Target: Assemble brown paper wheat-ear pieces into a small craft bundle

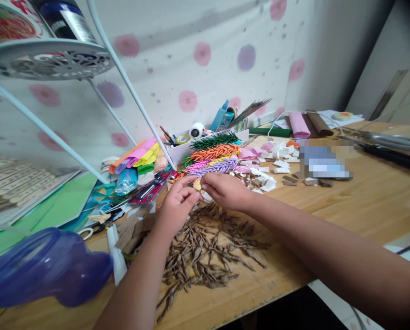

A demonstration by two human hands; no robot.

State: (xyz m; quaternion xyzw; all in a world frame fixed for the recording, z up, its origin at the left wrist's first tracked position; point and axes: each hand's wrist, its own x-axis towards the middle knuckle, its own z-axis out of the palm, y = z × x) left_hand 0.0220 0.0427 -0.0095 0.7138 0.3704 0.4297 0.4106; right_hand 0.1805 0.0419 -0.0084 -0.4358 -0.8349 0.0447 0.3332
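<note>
My left hand (178, 202) and my right hand (226, 191) meet above the middle of the table. Between their fingertips shows a small yellow round thing (197, 184), partly covered, its kind unclear. The right fingers are curled closed over it. On the left, thumb and fingers are pinched close beside it, and what they grip is too small to make out. Below both hands lies a spread pile of brown twisted paper strips (198, 252). Just behind them are bundles of twisted paper stems in purple (218, 167), orange (215, 152) and dark green (214, 141).
White and brown paper scraps (268, 183) lie right of the bundles. At the left are a blue-purple plastic container (50, 268), scissors (88, 233) and rolled coloured paper (136, 158). A white rack (50, 59) rises at the left; more paper rolls (299, 124) lie at the back.
</note>
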